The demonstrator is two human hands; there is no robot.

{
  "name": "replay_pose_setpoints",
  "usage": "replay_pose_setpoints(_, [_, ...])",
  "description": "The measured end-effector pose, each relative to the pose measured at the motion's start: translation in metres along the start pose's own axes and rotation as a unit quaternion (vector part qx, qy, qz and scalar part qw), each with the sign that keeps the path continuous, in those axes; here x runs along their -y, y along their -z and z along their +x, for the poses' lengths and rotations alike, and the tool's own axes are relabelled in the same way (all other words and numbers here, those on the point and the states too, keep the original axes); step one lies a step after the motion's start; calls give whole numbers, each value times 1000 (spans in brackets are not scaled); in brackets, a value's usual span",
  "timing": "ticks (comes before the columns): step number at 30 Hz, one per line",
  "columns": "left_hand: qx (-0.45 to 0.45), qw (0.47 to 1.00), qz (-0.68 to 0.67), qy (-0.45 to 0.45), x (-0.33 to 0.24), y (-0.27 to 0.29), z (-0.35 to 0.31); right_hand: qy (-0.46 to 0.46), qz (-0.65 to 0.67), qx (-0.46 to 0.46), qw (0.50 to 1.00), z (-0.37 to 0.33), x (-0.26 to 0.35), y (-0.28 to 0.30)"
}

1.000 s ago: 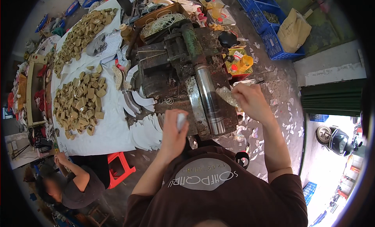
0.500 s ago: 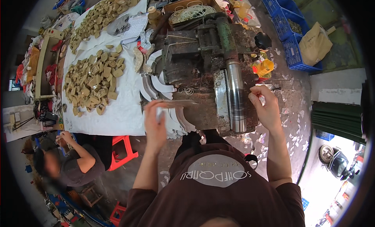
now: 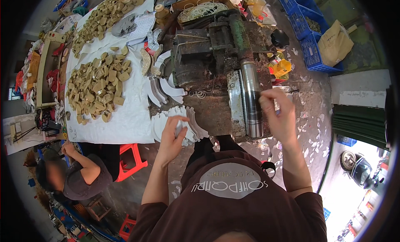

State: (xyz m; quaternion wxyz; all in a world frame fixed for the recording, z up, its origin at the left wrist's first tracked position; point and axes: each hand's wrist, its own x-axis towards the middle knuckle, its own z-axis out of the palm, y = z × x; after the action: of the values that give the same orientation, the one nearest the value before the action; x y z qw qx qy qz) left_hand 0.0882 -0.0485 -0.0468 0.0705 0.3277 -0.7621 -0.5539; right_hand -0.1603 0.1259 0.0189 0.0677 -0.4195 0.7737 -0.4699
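Note:
My left hand is over a stack of pale, curved, scallop-edged pieces at the table's front edge. Its thumb and fingers stand apart, with a pale patch in the gap; I cannot tell whether that belongs to the stack. My right hand is beside the right side of a shiny steel roller, fingers curled and thumb close to the index finger. Anything pinched there is hidden. The roller juts toward me from a grimy dark machine, next to a pale metal plate.
More curved pieces and thin rings lie left of the roller. A heap of tan blocks covers part of a white sheet. Another person sits at left near a red stool. Blue crates stand at right.
A blurred thin strip beside my left hand no longer shows. That hand has moved slightly right and down, uncovering more of the stack. My right hand has shifted a little left, closer to the roller.

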Motion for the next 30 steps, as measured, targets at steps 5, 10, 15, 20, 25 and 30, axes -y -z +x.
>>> replay_pose_setpoints(5, [46, 903, -410, -119, -61, -44, 18, 99, 1, 81, 992, -11, 43, -34])
replay_pose_setpoints(10, [39, 869, -460, -180, -85, -80, 27, 143, -23, -12, 989, -21, 40, -58])
replay_pose_setpoints(15, [-39, 897, -408, -168, -85, -91, 26, 130, 7, 15, 991, -19, 35, -51])
replay_pose_setpoints(20, [-118, 977, -173, -36, -85, -70, 32, 93, 67, 26, 993, -6, 16, -12])
replay_pose_setpoints(25, [-20, 996, -79, -41, -61, -60, 33, 4, -185, 93, 978, 11, -27, 55])
replay_pose_setpoints(30, [0, 981, 56, -186, -84, -93, 30, -13, -179, 168, 969, -1, -37, 33])
